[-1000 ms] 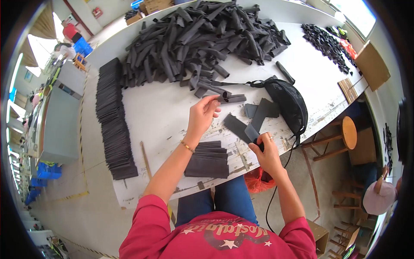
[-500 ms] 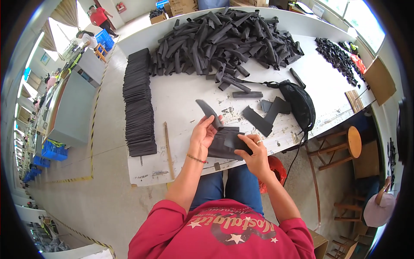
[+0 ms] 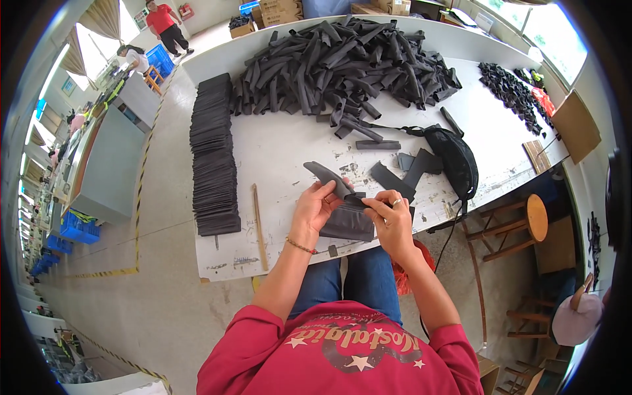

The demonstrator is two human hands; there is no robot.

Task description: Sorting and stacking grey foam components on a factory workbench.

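Note:
My left hand [image 3: 313, 210] is closed around a dark grey tube of sheet material [image 3: 327, 175], its free end pointing up and left. My right hand [image 3: 394, 225] pinches dark material at the tube's near end, thumb and fingers pressed together. Whether that is the tube's own end or a separate flat piece is hard to see behind the fingers. Below both hands, a stack of flat dark pieces [image 3: 347, 225] lies at the table's front edge. Several loose dark strips [image 3: 393, 179] rest to the right of it.
A large heap of dark tubes [image 3: 342, 62] covers the table's far side. A long row of stacked dark pieces [image 3: 214, 158] runs along the left edge. A wooden stick [image 3: 258, 227] lies nearer. A black waist bag [image 3: 453, 161] sits at right, beyond it a stool [image 3: 538, 217].
My right hand has moved up from the stack to the tube's near end. My left hand has tilted the tube lower. In the background a person in red has turned.

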